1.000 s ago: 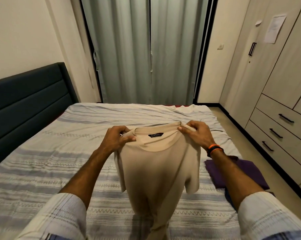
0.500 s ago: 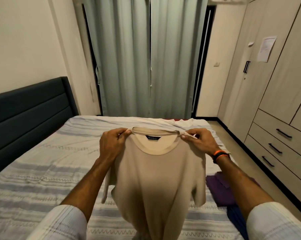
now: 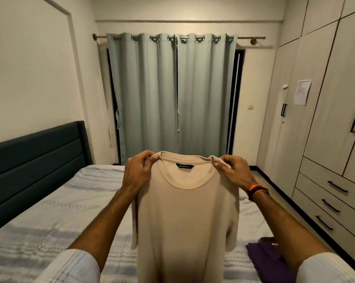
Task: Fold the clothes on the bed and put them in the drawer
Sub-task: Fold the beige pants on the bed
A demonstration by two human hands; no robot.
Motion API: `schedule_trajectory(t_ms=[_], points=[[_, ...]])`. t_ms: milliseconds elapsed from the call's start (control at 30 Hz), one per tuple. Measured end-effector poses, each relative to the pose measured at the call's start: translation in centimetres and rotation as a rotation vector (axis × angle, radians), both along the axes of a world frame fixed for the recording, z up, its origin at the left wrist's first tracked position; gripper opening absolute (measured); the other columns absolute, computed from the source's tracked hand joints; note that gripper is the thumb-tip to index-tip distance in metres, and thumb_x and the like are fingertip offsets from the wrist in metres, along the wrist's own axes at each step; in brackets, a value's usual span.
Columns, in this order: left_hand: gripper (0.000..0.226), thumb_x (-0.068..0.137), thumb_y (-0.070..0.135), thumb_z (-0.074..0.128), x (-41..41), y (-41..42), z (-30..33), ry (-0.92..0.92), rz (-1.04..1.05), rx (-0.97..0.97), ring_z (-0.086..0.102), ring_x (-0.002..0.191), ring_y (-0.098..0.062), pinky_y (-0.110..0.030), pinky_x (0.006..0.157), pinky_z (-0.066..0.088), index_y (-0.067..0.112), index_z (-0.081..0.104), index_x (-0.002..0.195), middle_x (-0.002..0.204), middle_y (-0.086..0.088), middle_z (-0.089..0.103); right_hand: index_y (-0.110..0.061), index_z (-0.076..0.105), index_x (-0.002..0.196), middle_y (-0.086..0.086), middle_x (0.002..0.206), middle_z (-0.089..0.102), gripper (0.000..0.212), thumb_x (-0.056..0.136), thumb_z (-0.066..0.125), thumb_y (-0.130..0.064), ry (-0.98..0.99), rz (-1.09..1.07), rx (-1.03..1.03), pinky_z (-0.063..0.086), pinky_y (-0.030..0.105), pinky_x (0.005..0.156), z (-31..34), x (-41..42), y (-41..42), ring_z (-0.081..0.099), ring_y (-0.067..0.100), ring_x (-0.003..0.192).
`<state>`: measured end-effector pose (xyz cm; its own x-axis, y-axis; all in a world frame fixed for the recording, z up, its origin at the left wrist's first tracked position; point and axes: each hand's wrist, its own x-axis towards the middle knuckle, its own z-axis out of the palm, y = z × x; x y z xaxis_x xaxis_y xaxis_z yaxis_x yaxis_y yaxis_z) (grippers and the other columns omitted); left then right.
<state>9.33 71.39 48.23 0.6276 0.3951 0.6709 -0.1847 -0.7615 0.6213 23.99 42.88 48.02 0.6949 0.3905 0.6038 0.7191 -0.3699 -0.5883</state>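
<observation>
step: beige cotton t-shirt (image 3: 188, 217) held up above striped bed (image 3: 50, 217), unfolded
hands: left hand (image 3: 136, 172) & right hand (image 3: 234, 172) both pinched on shoulders
next: prob lay it flat on bed, fold

No text you can actually read. Dark neck label (image 3: 185, 166) inside the collar of the beige t-shirt (image 3: 184, 221) has light script, too small. Paper sheet (image 3: 302, 92) on the wardrobe door (image 3: 323, 103) has print, too blurred.
</observation>
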Motion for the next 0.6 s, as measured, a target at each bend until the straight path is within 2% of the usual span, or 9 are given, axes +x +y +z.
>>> schedule_trajectory(t_ms=[100,167,233,333,400,467,533,600], points=[[0.028,0.088,0.046,0.066,0.2,0.7,1.5,0.036,-0.042,0.037,0.065,0.076,-0.012,-0.042,0.071,0.056,0.02,0.075,0.088,0.076,0.007,0.07,-0.031,0.065,0.065,-0.016,0.056,0.057,0.024,0.087,0.072,-0.035,-0.043,0.001,0.046,0.036,0.011,0.053,1.6,0.2,-0.7,0.053,-0.002,0.059],[0.025,0.087,0.043,0.069,0.1,1.1,2.6,0.053,-0.063,0.066,0.065,0.075,-0.012,-0.039,0.071,0.055,0.02,0.076,0.086,0.074,0.007,0.07,-0.029,0.057,0.056,-0.011,0.052,0.051,0.035,0.085,0.073,-0.039,-0.073,-0.001,0.088,0.033,0.014,0.05,2.4,0.5,-1.1,0.046,0.004,0.053],[0.021,0.09,0.034,0.069,0.2,1.2,3.6,0.063,-0.086,0.083,0.065,0.077,-0.015,-0.037,0.073,0.054,0.015,0.075,0.088,0.077,0.003,0.07,-0.022,0.057,0.056,-0.003,0.053,0.052,0.043,0.081,0.072,-0.054,-0.077,0.007,0.091,0.033,0.02,0.052,3.1,0.8,-1.3,0.043,0.012,0.052],[0.02,0.093,0.027,0.065,0.5,1.5,4.5,0.064,-0.081,0.137,0.063,0.075,-0.014,-0.033,0.07,0.052,0.009,0.074,0.091,0.078,0.001,0.069,-0.013,0.065,0.063,0.007,0.06,0.06,0.06,0.074,0.063,-0.072,-0.111,0.004,0.059,0.04,0.031,0.054,3.8,1.0,-1.3,0.053,0.022,0.06],[0.019,0.094,0.028,0.064,0.7,1.8,4.5,0.06,-0.069,0.149,0.06,0.071,-0.005,-0.029,0.066,0.047,0.011,0.073,0.089,0.074,0.006,0.066,-0.015,0.071,0.067,0.005,0.062,0.064,0.052,0.077,0.068,-0.067,-0.129,0.004,0.052,0.044,0.034,0.057,4.3,0.6,-1.3,0.057,0.021,0.063],[0.022,0.094,0.033,0.063,0.7,2.0,4.3,0.042,-0.056,0.119,0.059,0.069,-0.003,-0.027,0.064,0.046,0.015,0.073,0.086,0.072,0.01,0.066,-0.019,0.076,0.073,0.001,0.064,0.068,0.037,0.078,0.072,-0.055,-0.114,0.009,0.063,0.045,0.033,0.057,4.5,0.3,-1.2,0.059,0.019,0.065],[0.025,0.094,0.038,0.062,0.7,1.9,3.9,0.004,-0.036,0.081,0.061,0.071,-0.004,-0.028,0.067,0.05,0.017,0.073,0.084,0.073,0.012,0.067,-0.02,0.078,0.074,0.001,0.064,0.068,0.033,0.078,0.073,-0.052,-0.09,0.019,0.066,0.043,0.026,0.054,4.5,0.2,-1.1,0.058,0.015,0.062],[0.025,0.094,0.038,0.062,0.6,1.7,3.4,-0.039,0.004,0.055,0.062,0.071,-0.004,-0.03,0.068,0.052,0.019,0.074,0.083,0.073,0.013,0.068,-0.017,0.075,0.067,0.003,0.059,0.063,0.037,0.078,0.072,-0.052,-0.07,0.014,0.04,0.035,0.017,0.049,4.3,0.2,-0.9,0.049,0.011,0.054]])
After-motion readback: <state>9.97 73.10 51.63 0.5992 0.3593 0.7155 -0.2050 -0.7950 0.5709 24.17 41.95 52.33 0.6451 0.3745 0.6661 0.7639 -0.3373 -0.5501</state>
